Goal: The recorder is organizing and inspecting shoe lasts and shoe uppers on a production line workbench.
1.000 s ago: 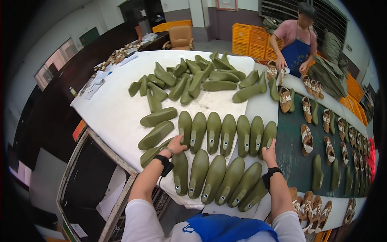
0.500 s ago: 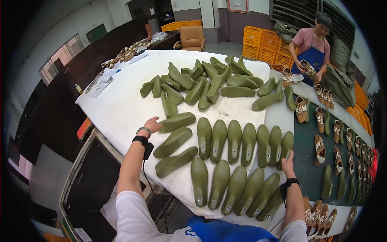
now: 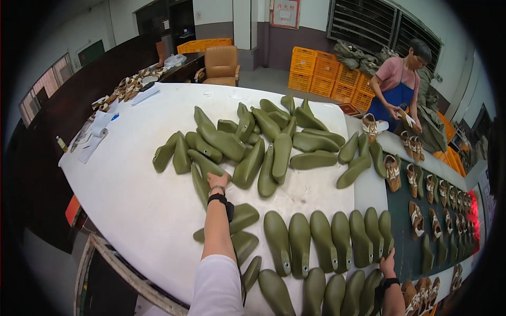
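Note:
Green shoe lasts cover much of the white table. My left arm reaches forward to the loose pile, and my left hand (image 3: 218,180) is closed round the near end of a shoe last (image 3: 203,162) at the pile's front left. Another last (image 3: 200,187) lies just beside that hand. At the right end of a neat upper row, my right hand (image 3: 388,265) grips the lower end of the last shoe last (image 3: 386,230); its fingers are partly hidden. Below is a second row of lasts (image 3: 314,289), cut off by the lower edge. Several lasts (image 3: 243,217) lie sideways under my left forearm.
Right of the white table (image 3: 132,174), a green surface (image 3: 398,247) carries rows of brown-and-white shoes (image 3: 416,218) and more lasts. A co-worker (image 3: 398,87) in a blue apron handles a shoe at the far right. Orange crates (image 3: 303,68) and a tan chair (image 3: 221,63) stand behind.
My left hand has moved forward from a sideways last to one in the pile and closed on it. My right hand stays at the row's right end. The view has shifted, showing the table lower.

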Available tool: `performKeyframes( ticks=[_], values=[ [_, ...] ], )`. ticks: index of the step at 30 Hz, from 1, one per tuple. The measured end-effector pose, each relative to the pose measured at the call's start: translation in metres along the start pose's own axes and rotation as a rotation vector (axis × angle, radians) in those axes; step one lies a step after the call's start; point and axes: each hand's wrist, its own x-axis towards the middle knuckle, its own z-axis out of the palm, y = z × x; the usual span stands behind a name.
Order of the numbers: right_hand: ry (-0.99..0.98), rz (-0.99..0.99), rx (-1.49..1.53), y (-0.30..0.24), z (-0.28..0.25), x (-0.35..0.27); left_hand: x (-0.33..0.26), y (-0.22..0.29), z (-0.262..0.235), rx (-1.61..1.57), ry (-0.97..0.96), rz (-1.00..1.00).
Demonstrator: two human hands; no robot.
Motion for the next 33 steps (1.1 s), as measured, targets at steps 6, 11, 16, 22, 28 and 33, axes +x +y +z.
performKeyframes(
  ticks=[6,11,16,22,28,33],
  values=[
    [0.016,0.105,-0.014,0.006,0.003,-0.001,0.041,0.016,-0.001,0.297,0.151,-0.119],
    [-0.098,0.008,0.136,0.028,-0.005,0.003,0.052,0.015,-0.009,0.17,0.011,-0.242],
    [0.193,-0.299,-0.144,-0.088,-0.101,-0.013,-0.047,0.041,0.007,-0.726,-0.742,-0.387],
    [-1.216,0.017,1.419,-0.303,-0.095,-0.06,-0.249,0.074,-0.018,-0.757,-1.27,-0.026],
    [-1.363,0.334,1.9,-0.305,-0.054,-0.083,-0.229,0.073,-0.023,-0.043,-0.83,0.86],
    [-1.322,0.1,2.079,-0.298,-0.066,-0.098,-0.043,-0.044,-0.054,0.547,0.146,0.24]
  ],
)
